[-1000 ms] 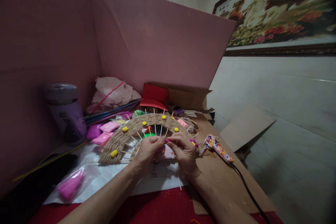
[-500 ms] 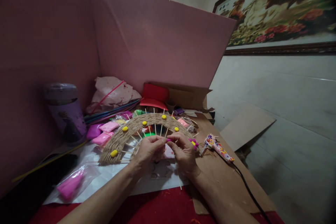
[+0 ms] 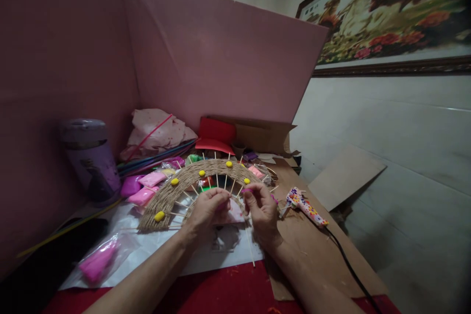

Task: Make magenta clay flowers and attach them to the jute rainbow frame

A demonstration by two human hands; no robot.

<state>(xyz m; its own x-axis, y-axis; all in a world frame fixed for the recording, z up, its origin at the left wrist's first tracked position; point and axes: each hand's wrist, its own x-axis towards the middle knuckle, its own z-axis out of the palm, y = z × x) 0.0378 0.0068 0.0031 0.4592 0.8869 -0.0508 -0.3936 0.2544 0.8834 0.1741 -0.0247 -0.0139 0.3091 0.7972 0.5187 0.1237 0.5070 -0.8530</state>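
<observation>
Pinching a small magenta piece [image 3: 248, 190] between thumb and forefinger, your right hand [image 3: 264, 212] is tightly drawn together in the head view, so that much of the piece is hidden. Your left hand [image 3: 206, 208] sits just across from it, thumb and fingers gathered close — you cannot tell whether anything lies between them. The relation to watch is the narrow gap between the two sets of fingertips: the piece lies at the right hand's tips, off to the right of the left grip and a touch farther toward the far edge of the desk [image 3: 221, 294]. The right hand touches it; the left is apart. The piece's long axis seems to run roughly crosswise, though it is too small and covered to be sure.

Beneath and beyond your hands, a twine-covered arch [image 3: 162, 201] spreads across the middle of the desk, bowing toward the far edge, with yellow discs [image 3: 174, 182] on its band and thin sticks [image 3: 217, 181] jutting from it. Part of a magenta flower [image 3: 274, 199] shows just behind your right hand. Toward the desk's right edge a patterned glue gun [image 3: 307, 211] rests on brown cardboard [image 3: 312, 265]; toward the near left corner, a bagged pink lump [image 3: 97, 261] lies on a white sheet [image 3: 184, 266].
</observation>
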